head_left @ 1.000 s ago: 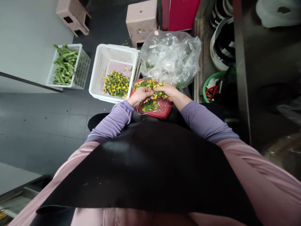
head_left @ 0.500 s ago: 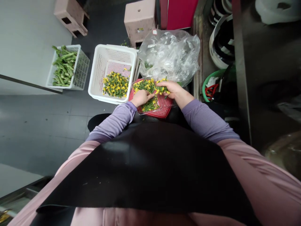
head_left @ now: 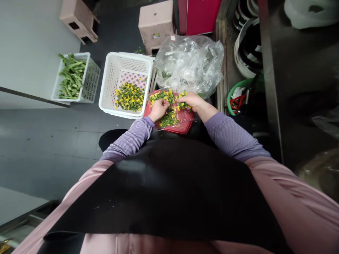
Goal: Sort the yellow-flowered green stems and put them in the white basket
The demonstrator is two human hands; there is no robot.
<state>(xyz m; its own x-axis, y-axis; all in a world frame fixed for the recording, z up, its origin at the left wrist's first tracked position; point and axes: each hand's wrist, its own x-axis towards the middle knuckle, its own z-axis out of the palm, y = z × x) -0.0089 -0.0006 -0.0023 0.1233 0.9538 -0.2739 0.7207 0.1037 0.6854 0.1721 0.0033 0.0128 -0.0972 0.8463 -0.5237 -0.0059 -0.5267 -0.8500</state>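
Note:
My right hand (head_left: 194, 101) is closed round a small bunch of yellow-flowered greens (head_left: 182, 104), held over the right side of a clear plastic tray (head_left: 178, 123). To its left my left hand (head_left: 159, 109) hovers above the tray, its thumb and fingertips pinched together. Whatever may be between those fingertips is too small to make out. More of the flowered greens lie in the tray, at its far side (head_left: 162, 96) and near side (head_left: 169, 119). Beneath the tray is a red plastic surface (head_left: 186, 125), largely covered by it.
Left of the tray stands a white perforated basket (head_left: 106, 88) with a heap of flowered greens (head_left: 129, 97). Farther left, another white basket (head_left: 91, 83) holds thick green stalks (head_left: 71, 77). A clear plastic bag (head_left: 190, 63) lies beyond my hands. Pink stools (head_left: 156, 21) stand behind; a green tub (head_left: 230, 93) is at right.
My left hand has drawn back slightly from the bunch in my right hand, and its fingers have curled into a pinch. The right hand keeps its hold in nearly the same place.

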